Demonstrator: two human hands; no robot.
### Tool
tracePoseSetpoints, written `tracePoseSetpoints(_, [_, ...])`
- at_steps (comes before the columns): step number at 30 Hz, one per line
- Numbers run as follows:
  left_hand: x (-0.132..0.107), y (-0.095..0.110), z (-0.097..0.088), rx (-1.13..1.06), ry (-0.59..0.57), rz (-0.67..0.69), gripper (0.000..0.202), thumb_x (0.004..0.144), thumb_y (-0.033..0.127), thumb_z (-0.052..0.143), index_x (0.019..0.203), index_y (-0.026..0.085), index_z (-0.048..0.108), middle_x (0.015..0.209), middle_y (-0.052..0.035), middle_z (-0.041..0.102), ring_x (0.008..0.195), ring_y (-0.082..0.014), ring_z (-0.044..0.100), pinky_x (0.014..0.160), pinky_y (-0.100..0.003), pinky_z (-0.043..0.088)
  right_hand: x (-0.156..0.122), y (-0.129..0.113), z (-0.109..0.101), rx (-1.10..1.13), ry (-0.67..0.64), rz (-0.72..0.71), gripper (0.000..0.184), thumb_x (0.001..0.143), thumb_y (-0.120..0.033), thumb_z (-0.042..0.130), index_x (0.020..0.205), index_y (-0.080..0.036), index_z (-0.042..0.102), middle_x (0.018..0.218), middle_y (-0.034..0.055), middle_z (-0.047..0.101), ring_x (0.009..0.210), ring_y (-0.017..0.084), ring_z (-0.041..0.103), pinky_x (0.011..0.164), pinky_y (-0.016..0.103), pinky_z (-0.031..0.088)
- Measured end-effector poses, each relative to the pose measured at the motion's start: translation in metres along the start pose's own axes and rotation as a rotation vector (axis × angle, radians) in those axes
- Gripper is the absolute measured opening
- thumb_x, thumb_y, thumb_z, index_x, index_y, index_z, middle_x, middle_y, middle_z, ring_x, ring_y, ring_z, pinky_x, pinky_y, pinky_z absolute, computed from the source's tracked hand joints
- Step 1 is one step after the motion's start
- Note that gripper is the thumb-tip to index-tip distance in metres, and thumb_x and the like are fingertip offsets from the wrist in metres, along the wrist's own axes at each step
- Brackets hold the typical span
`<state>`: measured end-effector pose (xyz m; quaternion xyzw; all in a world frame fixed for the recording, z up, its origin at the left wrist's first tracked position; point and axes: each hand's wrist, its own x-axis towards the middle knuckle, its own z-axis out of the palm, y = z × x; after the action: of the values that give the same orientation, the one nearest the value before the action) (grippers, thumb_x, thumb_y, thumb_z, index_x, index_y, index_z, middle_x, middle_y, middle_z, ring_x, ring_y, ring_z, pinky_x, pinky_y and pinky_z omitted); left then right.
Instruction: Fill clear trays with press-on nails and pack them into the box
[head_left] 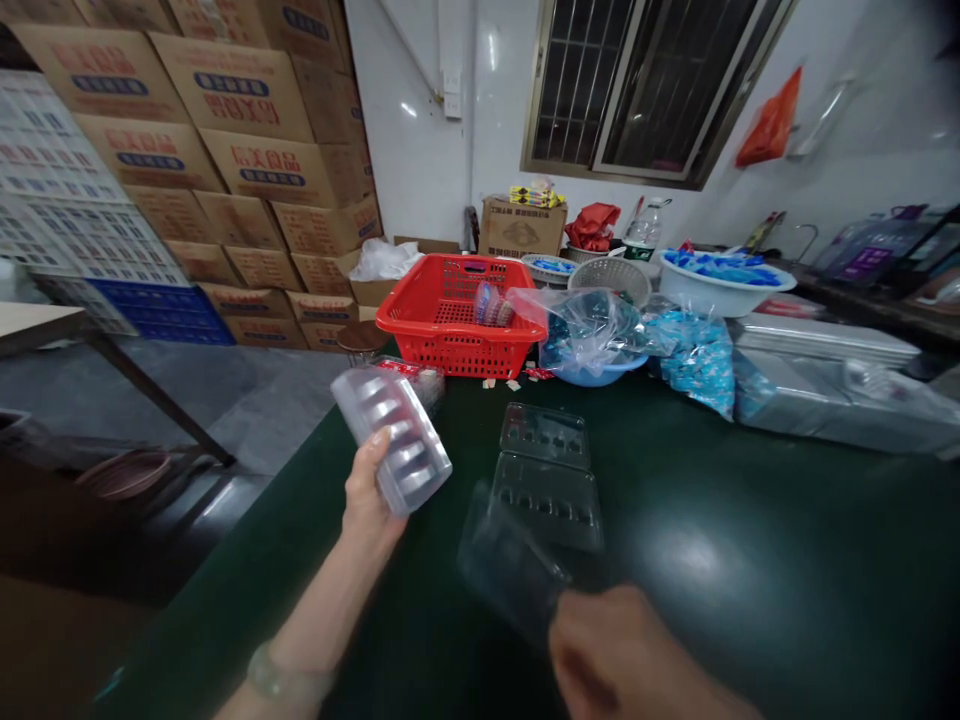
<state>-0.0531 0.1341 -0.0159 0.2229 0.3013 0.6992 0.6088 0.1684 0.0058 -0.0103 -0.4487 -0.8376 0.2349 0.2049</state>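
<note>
My left hand (369,490) is closed around a stack of clear plastic blister trays (405,445), held tilted above the table with its moulded hollows facing me. Smeared by motion, my right hand (619,640) grips one end of a single clear plastic tray (506,565). Between the hands, an unfolded clear blister tray (546,492) with two hinged halves lies flat on the dark green table (720,620). The tray in my right hand overlaps its near left corner in view; whether they touch I cannot tell.
Beyond the trays stands a red plastic basket (469,345) with clear packs inside. Right of it are a bag-filled blue basin (592,372), a turquoise packet bag (694,360) and a white basin (727,290). Cardboard cartons (251,95) are stacked at the back left.
</note>
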Motion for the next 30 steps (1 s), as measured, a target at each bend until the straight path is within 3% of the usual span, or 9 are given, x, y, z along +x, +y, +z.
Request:
tracePoseSetpoints(4, [-0.007,0.001,0.005,0.048,-0.077,0.005,0.035,0.064,0.034,0.067,0.093,0.013,0.064,0.079,-0.0074,0.069,0.070,-0.0220,0.065,0.061,-0.032,0.056,-0.016,0.030,0.054,-0.464,-0.161,-0.127,0.013,0.064,-0.007,0.054,0.059,-0.018,0.056,0.056,-0.0003,0.062,0.040,0.010,0.049,0.036,0.025,0.014])
tracePoseSetpoints(6, [-0.013,-0.002,0.008,0.070,-0.122,-0.044,0.036,0.063,0.035,0.067,0.092,0.013,0.064,0.081,-0.0088,0.068,0.070,-0.0223,0.065,0.060,-0.032,0.055,-0.015,0.041,0.060,-0.539,-0.194,-0.101,0.013,0.062,-0.005,0.054,0.065,-0.017,0.060,0.062,0.0020,0.064,0.045,0.013,0.053,0.037,0.026,0.020])
tracePoseSetpoints(8, [-0.019,-0.006,0.008,0.085,-0.180,-0.100,0.037,0.063,0.035,0.068,0.093,0.014,0.064,0.083,-0.0091,0.068,0.071,-0.0223,0.064,0.062,-0.032,0.055,-0.011,0.042,0.050,-0.532,-0.198,-0.028,0.015,0.063,-0.003,0.056,0.070,-0.015,0.062,0.067,0.0043,0.066,0.051,0.016,0.057,0.041,0.026,0.029])
tracePoseSetpoints(10, [-0.025,-0.010,0.007,0.100,-0.252,-0.158,0.037,0.063,0.035,0.069,0.094,0.014,0.064,0.082,-0.0085,0.067,0.070,-0.0206,0.063,0.061,-0.030,0.053,-0.002,0.034,0.031,-0.395,-0.128,0.083,0.013,0.067,-0.008,0.060,0.077,-0.016,0.064,0.073,0.0047,0.066,0.058,0.018,0.059,0.047,0.027,0.038])
tracePoseSetpoints(13, [-0.037,-0.018,0.005,0.142,-0.349,-0.229,0.036,0.066,0.038,0.069,0.092,0.014,0.063,0.071,-0.0056,0.063,0.057,-0.0147,0.058,0.052,-0.024,0.049,0.019,0.006,0.009,0.103,0.080,0.264,0.013,0.074,-0.023,0.065,0.087,-0.020,0.063,0.070,-0.0003,0.063,0.060,0.014,0.058,0.053,0.024,0.043])
tracePoseSetpoints(16, [-0.049,-0.026,0.004,0.200,-0.455,-0.272,0.040,0.068,0.042,0.068,0.096,0.014,0.060,0.076,-0.0066,0.063,0.058,-0.0157,0.059,0.051,-0.024,0.049,0.047,-0.021,0.005,0.629,0.192,0.317,0.014,0.074,-0.030,0.065,0.083,-0.019,0.063,0.061,-0.0037,0.058,0.049,0.008,0.052,0.045,0.018,0.041])
tracePoseSetpoints(18, [-0.054,-0.031,0.003,0.201,-0.551,-0.344,0.045,0.071,0.047,0.063,0.101,0.015,0.056,0.076,-0.0075,0.063,0.055,-0.0183,0.061,0.046,-0.026,0.050,0.065,-0.030,0.008,0.841,0.211,0.307,0.014,0.073,-0.030,0.066,0.076,-0.017,0.063,0.058,-0.0040,0.057,0.041,0.006,0.048,0.038,0.016,0.037])
tracePoseSetpoints(23, [-0.052,-0.040,0.001,0.112,-0.722,-0.325,0.039,0.079,0.048,0.053,0.100,0.015,0.049,0.052,0.0016,0.054,0.037,-0.0182,0.057,0.033,-0.026,0.047,0.079,-0.026,0.014,1.037,0.168,0.317,0.017,0.074,-0.030,0.065,0.071,-0.013,0.063,0.049,-0.0046,0.053,0.034,0.006,0.047,0.032,0.015,0.032])
tracePoseSetpoints(30, [-0.053,-0.046,0.003,0.045,-0.697,-0.349,0.046,0.081,0.049,0.049,0.106,0.011,0.046,0.043,0.0034,0.050,0.035,-0.0202,0.057,0.034,-0.027,0.046,0.079,-0.014,0.013,1.091,0.077,0.296,0.020,0.077,-0.031,0.061,0.068,-0.013,0.062,0.054,-0.0020,0.057,0.036,0.007,0.051,0.032,0.014,0.035])
